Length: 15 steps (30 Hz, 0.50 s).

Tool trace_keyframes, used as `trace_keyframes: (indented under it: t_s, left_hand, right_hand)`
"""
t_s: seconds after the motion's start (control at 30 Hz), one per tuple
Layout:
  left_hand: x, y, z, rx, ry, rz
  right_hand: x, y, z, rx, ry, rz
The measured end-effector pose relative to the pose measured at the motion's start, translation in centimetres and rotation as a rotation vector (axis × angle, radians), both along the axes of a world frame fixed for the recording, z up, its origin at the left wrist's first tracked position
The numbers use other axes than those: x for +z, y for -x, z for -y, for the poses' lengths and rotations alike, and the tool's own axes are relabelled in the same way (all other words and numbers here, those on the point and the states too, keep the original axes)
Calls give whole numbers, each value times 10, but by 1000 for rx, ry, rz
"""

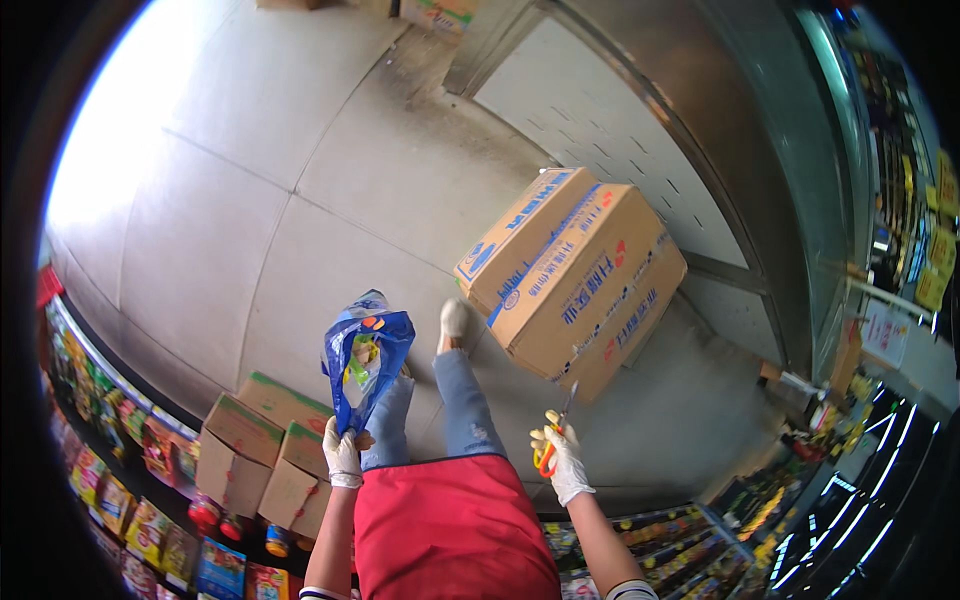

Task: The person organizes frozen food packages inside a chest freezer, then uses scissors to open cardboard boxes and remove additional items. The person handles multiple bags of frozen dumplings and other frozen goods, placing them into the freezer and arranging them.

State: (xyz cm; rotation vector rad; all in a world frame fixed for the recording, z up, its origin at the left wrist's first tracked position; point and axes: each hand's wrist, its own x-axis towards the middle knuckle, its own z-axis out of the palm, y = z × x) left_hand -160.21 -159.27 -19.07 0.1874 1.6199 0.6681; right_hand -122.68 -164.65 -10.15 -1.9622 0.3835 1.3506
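Note:
My left hand (pixel 342 455), in a white glove, is closed on the edge of a blue plastic bag (pixel 345 395). The bag hangs open in front of my legs, with green and pale packets (pixel 362 358) showing inside. In my right hand (pixel 567 468), also white-gloved, is a pair of scissors (pixel 545 460) with orange handles. Their blades point up and away, near the lower corner of a brown cardboard carton (pixel 590 290) but apart from it. Something yellow shows at the fingers of that hand; I cannot make out whether it belongs to the glove.
A second, narrower carton (pixel 525 232) lies against the first, by a metal-framed cabinet (pixel 610 140). Several brown boxes (pixel 240 455) stand at lower left beside shelves of colourful snack packets (pixel 150 530). More stocked shelves (pixel 660 540) run behind my right arm. Grey tiles (pixel 300 190) cover the floor.

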Motion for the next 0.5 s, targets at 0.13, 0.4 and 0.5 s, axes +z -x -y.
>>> trace_keyframes:
  t_s: [0.13,0.4,0.5]
  left_hand:
    - [-32,7,9,341,204,224]
    - [-105,-85,-2,154,375,226]
    - [-127,-135,-13,330,416,281]
  right_hand:
    - [12,-27,54,-59,3,84]
    - [-42,-182,48,146,-110,351]
    - [-83,-267,5,264,-186,487]
